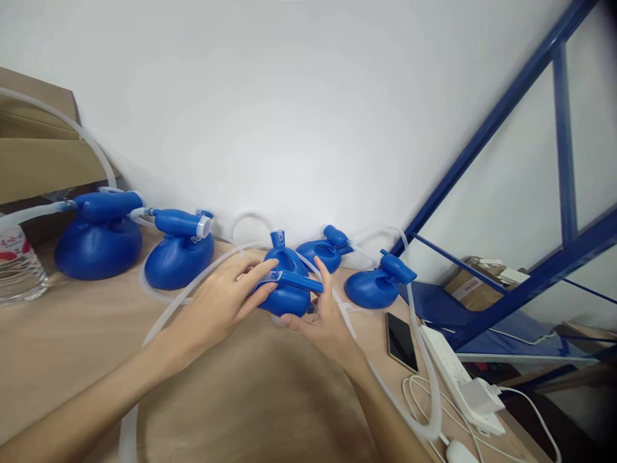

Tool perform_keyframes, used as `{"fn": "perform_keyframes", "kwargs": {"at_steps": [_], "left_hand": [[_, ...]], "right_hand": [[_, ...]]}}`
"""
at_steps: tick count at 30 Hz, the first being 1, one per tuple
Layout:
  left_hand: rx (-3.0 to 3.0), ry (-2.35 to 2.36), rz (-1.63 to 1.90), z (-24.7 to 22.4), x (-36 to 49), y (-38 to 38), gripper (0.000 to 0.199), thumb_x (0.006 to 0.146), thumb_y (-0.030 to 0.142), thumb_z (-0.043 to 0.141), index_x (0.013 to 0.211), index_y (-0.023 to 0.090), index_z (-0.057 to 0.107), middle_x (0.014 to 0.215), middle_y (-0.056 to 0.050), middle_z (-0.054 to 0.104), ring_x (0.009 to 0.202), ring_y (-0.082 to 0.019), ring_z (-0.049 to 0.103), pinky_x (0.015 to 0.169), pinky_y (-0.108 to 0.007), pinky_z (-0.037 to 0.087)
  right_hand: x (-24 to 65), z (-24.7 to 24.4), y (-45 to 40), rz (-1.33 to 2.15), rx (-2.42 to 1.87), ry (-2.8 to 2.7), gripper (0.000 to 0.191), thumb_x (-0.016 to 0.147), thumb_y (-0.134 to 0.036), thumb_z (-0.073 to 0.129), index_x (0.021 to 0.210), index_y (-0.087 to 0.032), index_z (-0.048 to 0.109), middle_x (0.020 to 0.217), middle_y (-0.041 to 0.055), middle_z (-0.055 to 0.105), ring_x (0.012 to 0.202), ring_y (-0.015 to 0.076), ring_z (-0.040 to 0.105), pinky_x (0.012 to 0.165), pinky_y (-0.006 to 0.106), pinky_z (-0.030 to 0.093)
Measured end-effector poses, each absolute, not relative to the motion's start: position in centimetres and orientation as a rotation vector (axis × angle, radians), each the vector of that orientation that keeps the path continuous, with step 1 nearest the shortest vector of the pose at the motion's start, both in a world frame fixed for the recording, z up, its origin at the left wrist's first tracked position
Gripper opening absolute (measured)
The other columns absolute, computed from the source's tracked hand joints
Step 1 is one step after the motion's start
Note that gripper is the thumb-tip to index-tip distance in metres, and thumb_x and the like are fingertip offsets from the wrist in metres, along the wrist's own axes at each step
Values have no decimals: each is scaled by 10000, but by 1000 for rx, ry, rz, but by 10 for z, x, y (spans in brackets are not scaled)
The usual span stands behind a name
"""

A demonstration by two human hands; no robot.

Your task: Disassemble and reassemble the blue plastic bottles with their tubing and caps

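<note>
Both of my hands hold a blue plastic urinal bottle (288, 302) near the middle of the table, its long bar-like part lying crosswise on top. My left hand (226, 289) pinches the left end between thumb and fingers. At the right end, my right hand (328, 315) grips with the thumb low and the index finger raised. Right behind it shows another blue part with an upright neck (277, 238); whether it belongs to the same bottle I cannot tell. A clear tube (186, 292) curves past my left wrist.
Several similar blue bottles with hoses stand along the wall, such as one at far left (99, 247) and one at right (371, 289). A phone (402, 342), a power strip (457, 379) and cables lie at right. A glass (19, 270), a cardboard box (43, 161) and a blue metal frame (486, 122) flank the table.
</note>
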State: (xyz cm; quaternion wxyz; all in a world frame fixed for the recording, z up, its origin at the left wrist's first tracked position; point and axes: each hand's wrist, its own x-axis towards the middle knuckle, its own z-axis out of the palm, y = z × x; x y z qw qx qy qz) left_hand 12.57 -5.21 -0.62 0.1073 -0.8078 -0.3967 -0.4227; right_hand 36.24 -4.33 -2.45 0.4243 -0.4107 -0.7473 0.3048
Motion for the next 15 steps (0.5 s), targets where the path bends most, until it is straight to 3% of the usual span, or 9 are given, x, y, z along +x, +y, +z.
{"fn": "perform_keyframes", "kwargs": {"at_steps": [3,8,15], "left_hand": [[-2361,-1147,-1189,-4,127,-56,454,1112,495,387,1343,234,678,1258,-108,691,1035,-241,716,872,-350,581],[-2395,-1266,-1242,-9,132,-57,476,1112,497,370,1251,220,731,1273,-110,720,1090,-267,699,929,-392,577],[-2492,-1259,-1555,-14,139,-55,454,1111,401,383,1103,197,788,1189,-81,798,1123,-257,727,1032,-400,550]], "right_hand": [[361,-25,-43,801,-1013,-1861,1046,819,-537,848,1624,-324,215,1531,140,519,1345,323,603,988,477,614],[359,-30,-43,645,-1053,-1933,831,827,-522,835,1473,-278,374,1385,126,596,1260,303,640,1011,472,586],[359,-34,-41,518,-1061,-1992,785,849,-522,816,1472,-295,394,1378,117,619,1258,307,654,1026,475,561]]}}
